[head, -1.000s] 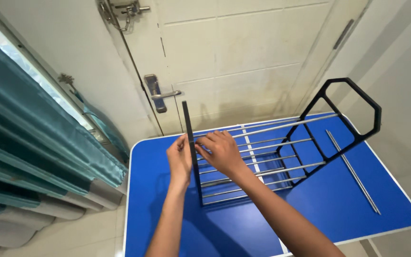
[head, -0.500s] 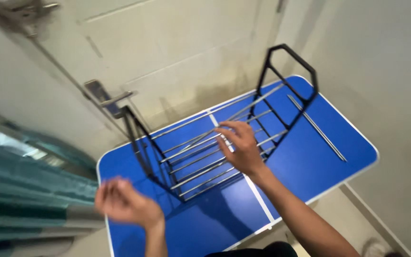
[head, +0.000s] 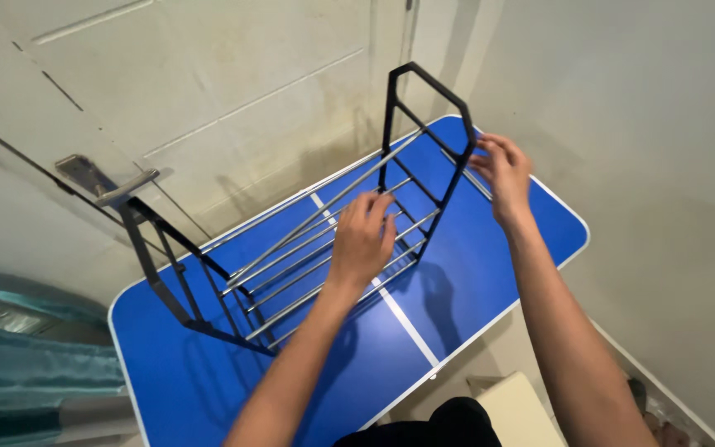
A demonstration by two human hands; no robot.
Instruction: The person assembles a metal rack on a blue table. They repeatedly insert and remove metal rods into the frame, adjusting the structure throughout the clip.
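rack: a metal shelf rack is seen standing on the blue folding table, near its middle, with black end frames and silver rods running between them.
left end frame: the black frame on the left is stood upright near the table's left part, just in front of the door handle.
right end frame: the hexagon-shaped black frame is stood upright toward the far right part of the table, with cross bars inside it.
rods: several silver rods are laid side by side as a shelf floor, and one longer rod is slanted up to the right frame.
left hand: the left hand is laid palm down on the silver rods, fingers spread and loosely curved; nothing is gripped in it.
right hand: the right hand is held at the outer edge of the right frame, fingers opened and bent toward the black bar; whether the bar is actually touched cannot be told.
table: the blue top is edged in white and split by a white centre line; a loose silver rod is partly seen lying on it behind the right hand.
surroundings: a pale panelled door is seen behind the table, a plain wall on the right, and teal fabric at the lower left.
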